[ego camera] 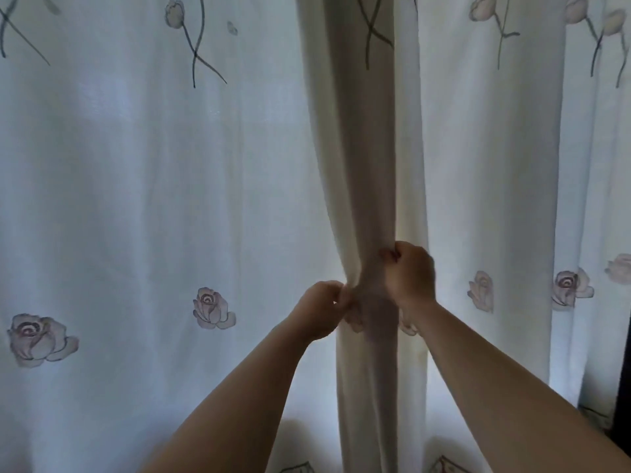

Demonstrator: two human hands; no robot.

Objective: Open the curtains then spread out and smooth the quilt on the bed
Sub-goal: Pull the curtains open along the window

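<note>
The curtains fill the view, hanging closed across a bright window. The left curtain (136,199) is a broad, nearly flat sheet of pale cloth, and the right curtain (485,165) hangs in deeper upright pleats. Where they meet, a darker fold (358,165) of bunched cloth runs from top to bottom; I cannot tell which curtain it belongs to. Two bare forearms reach up from the lower edge toward this fold. The right hand (409,271) sits at the fold's right side, a little higher than the other, its fingers (389,256) curled into a tight fist round the cloth. The left hand (321,308) is just beside it at the fold's left side, its fingers (336,295) curled in and pinching the edge of the cloth. The fold narrows between the two hands. Printed roses (211,308) with thin dark stems are scattered over both curtains. A dark strip (623,404) shows past the right curtain at the far right edge.
</note>
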